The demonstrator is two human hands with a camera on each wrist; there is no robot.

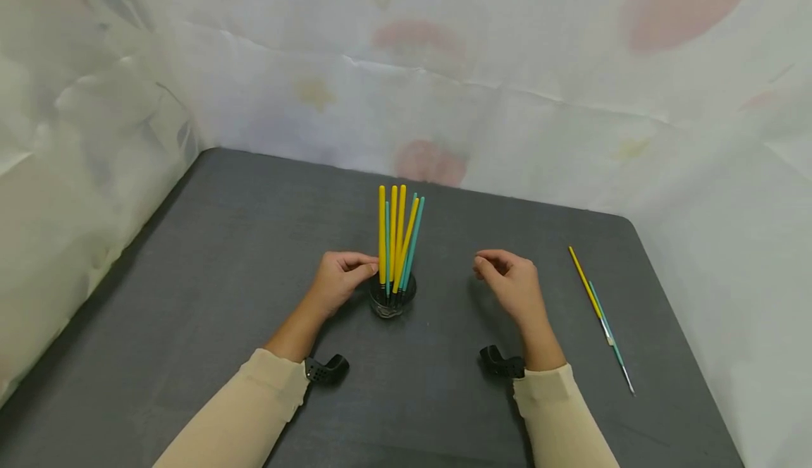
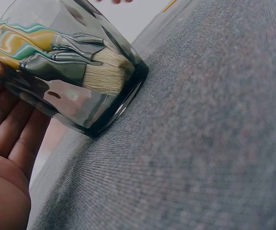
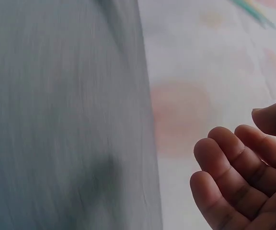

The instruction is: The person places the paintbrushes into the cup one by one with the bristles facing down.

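On the grey table [image 1: 222,256], the left hand [image 1: 336,281] is cupping the side of a glass jar [image 1: 392,300], its fingers curled against the wall and steadying it. Yellow and teal paintbrushes [image 1: 398,239] are standing handles-up inside, bristles at the bottom. Well apart to the right, the right hand [image 1: 510,285] is hovering with relaxed, loosely bent fingers, grasping nothing. Farther right, two loose brushes [image 1: 599,313] are lying flat. Bracing the jar firmly would likely be keeping it from tipping.
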